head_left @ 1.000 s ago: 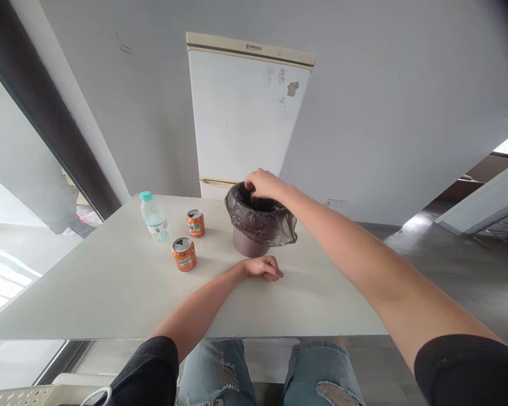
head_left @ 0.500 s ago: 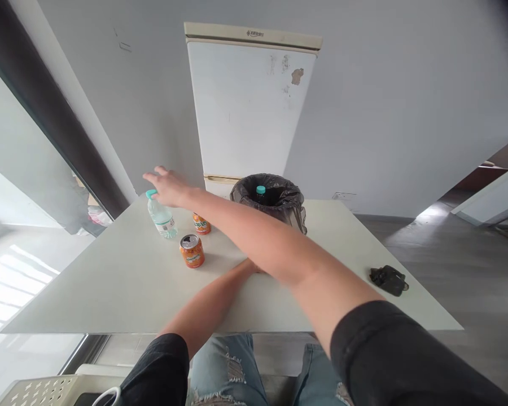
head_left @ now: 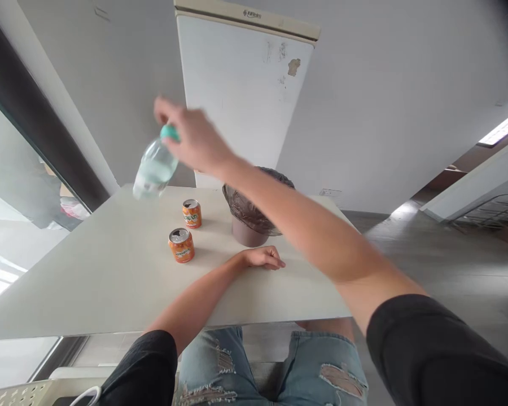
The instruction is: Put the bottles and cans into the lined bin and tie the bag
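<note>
My right hand (head_left: 192, 138) is raised above the table and grips a clear water bottle (head_left: 153, 168) by its teal cap end; the bottle hangs tilted in the air, well off the tabletop. My left hand (head_left: 263, 257) rests on the white table (head_left: 88, 282) with fingers loosely curled, holding nothing, just in front of a small bin lined with a dark bag (head_left: 252, 217). Two orange drink cans stand left of the bin: the nearer can (head_left: 181, 245) and the farther can (head_left: 192, 213).
A white fridge (head_left: 241, 90) stands against the grey wall behind the table. A window runs along the left. My knees in torn jeans (head_left: 271, 366) show under the table's near edge. Grey floor lies to the right.
My right hand left the bin, reached left to the bottle, closed on its cap end and has lifted it off the table. My left hand stayed in place.
</note>
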{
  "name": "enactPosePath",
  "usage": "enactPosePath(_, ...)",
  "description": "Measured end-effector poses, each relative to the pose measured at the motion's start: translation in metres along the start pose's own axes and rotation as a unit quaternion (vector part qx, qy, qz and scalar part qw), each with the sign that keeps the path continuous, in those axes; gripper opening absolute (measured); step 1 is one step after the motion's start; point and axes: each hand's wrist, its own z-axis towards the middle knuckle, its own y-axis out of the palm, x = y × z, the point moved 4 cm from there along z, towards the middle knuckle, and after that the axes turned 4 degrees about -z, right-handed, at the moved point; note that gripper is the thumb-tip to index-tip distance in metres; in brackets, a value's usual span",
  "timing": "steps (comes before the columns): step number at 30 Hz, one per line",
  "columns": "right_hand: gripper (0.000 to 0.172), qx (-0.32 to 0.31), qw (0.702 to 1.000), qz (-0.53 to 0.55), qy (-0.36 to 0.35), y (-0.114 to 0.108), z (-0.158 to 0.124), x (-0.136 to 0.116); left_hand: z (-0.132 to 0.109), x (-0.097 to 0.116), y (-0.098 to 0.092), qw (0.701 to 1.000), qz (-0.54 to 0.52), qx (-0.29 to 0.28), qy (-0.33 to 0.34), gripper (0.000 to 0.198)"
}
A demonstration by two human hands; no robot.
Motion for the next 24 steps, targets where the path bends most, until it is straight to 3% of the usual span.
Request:
enactPosePath(2, 0.015, 0.101, 0.995, -0.012, 0.005, -0.073, -0.025, 0.019, 0.003, 0.002, 0.006, 0.997, -0.016, -0.068, -0.023, 0.068)
enactPosePath(4, 0.012, 0.120, 0.990, -0.021, 0.075, -0.128, -0.054, 0.042, 0.004, 0.004, 0.008, 0.994, -0.033, -0.097, -0.033, 0.069)
enactPosePath(6, 0.010, 0.155, 0.979, -0.046, 0.124, -0.166, -0.087, 0.057, 0.004, 0.005, 0.008, 0.994, -0.042, -0.093, -0.029, 0.070)
enactPosePath(8, 0.011, 0.157, 0.970, -0.088, 0.165, -0.181, -0.115, 0.067, 0.003, 0.006, 0.009, 0.994, -0.043, -0.095, -0.030, 0.070)
enactPosePath(11, 0.011, 0.102, 0.964, -0.128, 0.210, -0.167, -0.142, 0.077, 0.002, 0.006, 0.010, 0.994, -0.043, -0.095, -0.034, 0.071)
enactPosePath(18, 0.015, -0.132, 0.942, -0.177, 0.252, -0.082, -0.154, 0.108, 0.002, 0.007, 0.009, 0.994, -0.048, -0.100, -0.023, 0.071)
enactPosePath(24, 0.021, -0.351, 0.868, -0.204, 0.286, -0.028, -0.154, 0.132, 0.004, 0.003, 0.009, 0.993, -0.051, -0.103, -0.018, 0.071)
